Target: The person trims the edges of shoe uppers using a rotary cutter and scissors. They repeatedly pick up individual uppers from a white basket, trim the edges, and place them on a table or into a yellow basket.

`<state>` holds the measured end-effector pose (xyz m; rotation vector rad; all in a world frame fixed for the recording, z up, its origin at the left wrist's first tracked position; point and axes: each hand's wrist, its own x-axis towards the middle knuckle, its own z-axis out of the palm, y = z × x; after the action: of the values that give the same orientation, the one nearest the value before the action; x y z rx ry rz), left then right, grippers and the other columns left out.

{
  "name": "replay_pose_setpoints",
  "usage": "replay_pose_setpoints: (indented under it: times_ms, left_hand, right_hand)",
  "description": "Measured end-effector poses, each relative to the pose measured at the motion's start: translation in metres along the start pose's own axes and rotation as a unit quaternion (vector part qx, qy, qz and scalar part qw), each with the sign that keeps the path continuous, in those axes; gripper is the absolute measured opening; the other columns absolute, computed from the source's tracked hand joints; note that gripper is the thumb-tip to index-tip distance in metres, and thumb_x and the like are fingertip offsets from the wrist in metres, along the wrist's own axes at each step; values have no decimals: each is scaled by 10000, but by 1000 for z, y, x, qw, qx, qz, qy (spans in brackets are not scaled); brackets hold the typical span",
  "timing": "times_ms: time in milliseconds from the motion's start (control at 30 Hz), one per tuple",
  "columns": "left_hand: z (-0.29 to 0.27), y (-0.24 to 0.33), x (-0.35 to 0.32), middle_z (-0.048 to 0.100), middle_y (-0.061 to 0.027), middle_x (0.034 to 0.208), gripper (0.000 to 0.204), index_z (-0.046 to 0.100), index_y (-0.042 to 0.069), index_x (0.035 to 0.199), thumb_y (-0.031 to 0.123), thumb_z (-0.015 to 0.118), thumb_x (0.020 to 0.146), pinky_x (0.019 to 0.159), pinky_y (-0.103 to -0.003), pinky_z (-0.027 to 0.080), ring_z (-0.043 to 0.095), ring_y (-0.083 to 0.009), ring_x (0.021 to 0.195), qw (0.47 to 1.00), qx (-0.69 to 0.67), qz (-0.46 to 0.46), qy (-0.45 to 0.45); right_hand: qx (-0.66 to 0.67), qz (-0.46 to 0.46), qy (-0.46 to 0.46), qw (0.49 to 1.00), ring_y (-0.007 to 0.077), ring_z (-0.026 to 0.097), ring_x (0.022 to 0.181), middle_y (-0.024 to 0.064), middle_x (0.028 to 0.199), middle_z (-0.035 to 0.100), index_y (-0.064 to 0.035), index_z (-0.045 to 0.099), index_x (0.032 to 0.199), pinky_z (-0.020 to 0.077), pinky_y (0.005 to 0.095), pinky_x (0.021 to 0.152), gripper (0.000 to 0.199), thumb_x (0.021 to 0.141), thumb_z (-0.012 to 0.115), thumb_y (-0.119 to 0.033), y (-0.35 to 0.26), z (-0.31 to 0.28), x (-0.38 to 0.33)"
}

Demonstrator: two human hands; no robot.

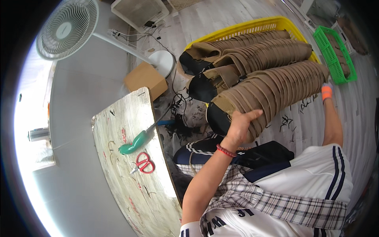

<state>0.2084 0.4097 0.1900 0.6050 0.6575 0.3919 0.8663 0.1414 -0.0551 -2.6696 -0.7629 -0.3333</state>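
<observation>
1. Nearest the camera, at the lower right, are the person's white shirt (pixel 296 168) and a plaid apron (pixel 304 207) across it.
2. The desk (pixel 122 177) fills the lower left, well apart from both hands.
3. The yellow basket (pixel 237 28), at the upper right, bears a far stack (pixel 252 38) and a middle stack (pixel 272 54) of nested brown pieces.
4. The front stack (pixel 276 91) lies right of centre, nearest the body. Its long axis slants from the black end (pixel 218 119) near the centre to the upper right, roughly alongside the other two. Whether it rests on the basket's near rim cannot be told.
5. The left hand (pixel 241 124) is at the stack's lower-left end, just right of the black end. Its thumb lies over the brown edges; its other fingers are mostly hidden, seemingly curled round the underside in a part-closed hold. From here the stack runs up and to the right.
6. The right hand (pixel 327 92), in an orange covering, is at the opposite end, so the stack stretches leftward from it. How far its fingers are open, or whether they grip, cannot be told.
</observation>
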Motion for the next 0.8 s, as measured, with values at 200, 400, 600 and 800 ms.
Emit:
replay_pose_setpoints:
  times_ms: [200,400,600,800]
  left_hand:
    - [-25,-55,-42,635,-105,1124,445,546,-49,1190,-27,712,778,854,-312,497,612,-191,983,995,65,76,-4]
    - [-39,-72,-63,653,-71,1051,377,568,-39,1152,7,718,809,814,-285,494,608,-154,946,978,55,203,10]
    - [-47,-49,-89,665,-51,1001,274,619,-33,1077,2,710,821,777,-252,491,607,-118,892,928,54,364,56]
    - [-70,-33,-114,665,-45,1007,271,639,-4,1053,30,727,799,781,-262,491,610,-122,887,875,-38,470,111]
  right_hand:
    - [40,-20,121,992,345,615,826,189,890,654,-29,628,949,487,408,744,170,829,567,-132,-42,-43,-23]
    - [-159,-190,220,943,313,609,872,161,901,654,-34,632,943,485,375,781,164,807,562,-92,-147,-130,40]
    - [-242,-343,369,829,281,604,919,133,913,654,-38,636,937,482,341,817,173,785,556,-53,-343,-208,110]
    - [-10,-491,421,763,281,599,964,132,983,641,-57,612,1015,478,343,844,236,790,543,-40,-602,-276,91]
